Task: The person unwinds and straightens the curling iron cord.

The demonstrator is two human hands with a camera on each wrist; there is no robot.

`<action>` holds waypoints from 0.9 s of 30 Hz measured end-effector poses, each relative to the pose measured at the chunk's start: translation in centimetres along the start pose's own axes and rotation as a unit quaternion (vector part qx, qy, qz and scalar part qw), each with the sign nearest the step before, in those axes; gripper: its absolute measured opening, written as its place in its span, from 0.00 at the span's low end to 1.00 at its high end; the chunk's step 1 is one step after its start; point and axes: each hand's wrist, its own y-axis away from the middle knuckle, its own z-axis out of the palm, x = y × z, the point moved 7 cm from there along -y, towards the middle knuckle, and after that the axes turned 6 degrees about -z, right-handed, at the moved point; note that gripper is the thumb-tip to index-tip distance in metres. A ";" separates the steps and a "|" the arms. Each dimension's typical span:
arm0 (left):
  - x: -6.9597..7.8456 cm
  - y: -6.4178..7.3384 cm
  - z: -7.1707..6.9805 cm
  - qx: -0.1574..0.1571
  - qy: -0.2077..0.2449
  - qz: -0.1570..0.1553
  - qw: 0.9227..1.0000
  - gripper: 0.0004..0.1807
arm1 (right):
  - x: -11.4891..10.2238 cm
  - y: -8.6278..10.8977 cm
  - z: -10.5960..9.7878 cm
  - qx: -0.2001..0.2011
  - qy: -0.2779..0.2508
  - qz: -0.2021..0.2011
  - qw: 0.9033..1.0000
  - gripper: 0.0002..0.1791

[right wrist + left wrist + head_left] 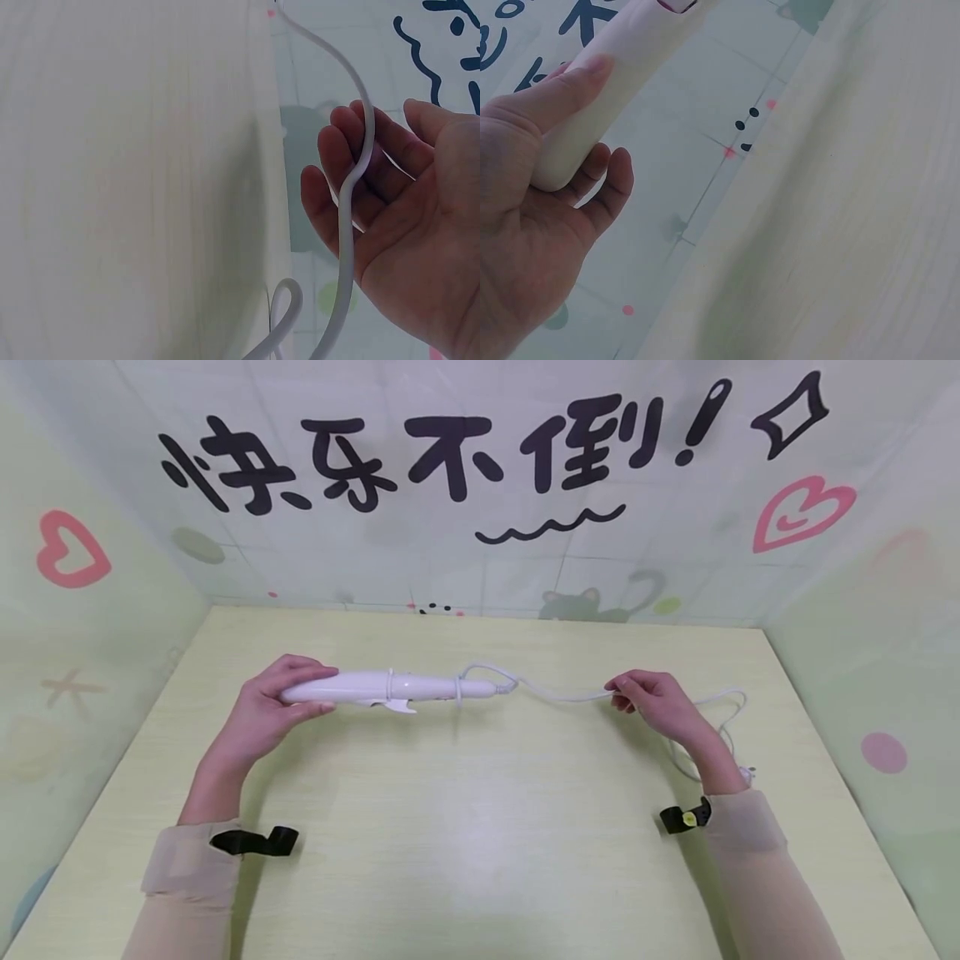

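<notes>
Above the table, my left hand (264, 708) grips the rounded left end of a long white hair curler (423, 687). Its thumb and fingers lie on opposite sides of the thick body (626, 71). A small lever (401, 705) sticks out below the curler's middle. From the thin right end runs a white power cord (558, 697), looped once near that end. My right hand (660, 702) holds this cord with curled fingers. In the right wrist view the cord (346, 225) crosses the inside of the fingers (335, 150).
Beyond my right hand, slack cord (726, 695) loops down to a plug (747, 773) beside the right wrist. The pale wooden table (480, 860) is bordered by a printed back wall (420, 560) and side walls. Black wrist mounts (255, 842) jut inward from both sleeves.
</notes>
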 end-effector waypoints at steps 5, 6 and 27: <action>0.0 0.1 0.1 -0.001 0.000 -0.007 1.000 0.25 | -0.1 -0.1 0.3 -0.005 0.021 -0.010 1.000 0.20; 0.0 0.1 0.1 -0.001 0.000 -0.007 1.000 0.25 | -0.1 -0.1 0.4 -0.005 0.025 -0.012 1.000 0.20; 0.1 0.0 0.3 -0.005 -0.008 0.002 1.000 0.25 | -2.4 -2.8 2.3 0.029 -0.012 -0.081 0.996 0.17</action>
